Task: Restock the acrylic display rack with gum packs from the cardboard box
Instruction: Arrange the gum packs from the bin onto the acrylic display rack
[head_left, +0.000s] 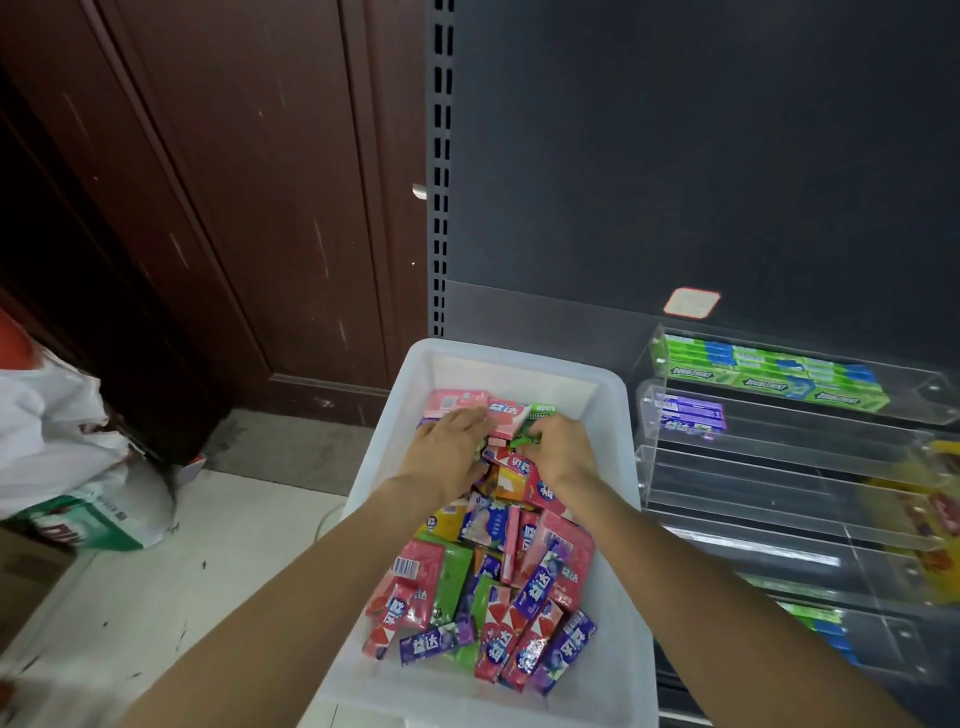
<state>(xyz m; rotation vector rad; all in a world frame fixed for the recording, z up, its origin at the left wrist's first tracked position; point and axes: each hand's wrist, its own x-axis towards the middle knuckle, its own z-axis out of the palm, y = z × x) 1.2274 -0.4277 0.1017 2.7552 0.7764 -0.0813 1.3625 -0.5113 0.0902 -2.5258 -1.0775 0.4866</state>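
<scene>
A white plastic bin (613, 519) in front of me holds several gum packs (519, 597) in pink, purple, green and yellow. Both my hands are deep in its far end. My left hand (448, 447) lies flat on the pile, fingers reaching a pink pack (506, 415). My right hand (558, 449) curls its fingers around a green pack (524, 440). To the right stands the clear acrylic rack (779, 493) with tiered troughs. Its top tier holds green gum sticks (769, 376), the second a purple pack (691, 414).
A dark perforated shelf upright (441, 166) and back panel rise behind the bin. A brown wooden door (234, 208) is at left. White bags (67, 452) and a cardboard box (26, 571) sit on the tiled floor at left. A yellow packet (935, 519) lies beside the rack.
</scene>
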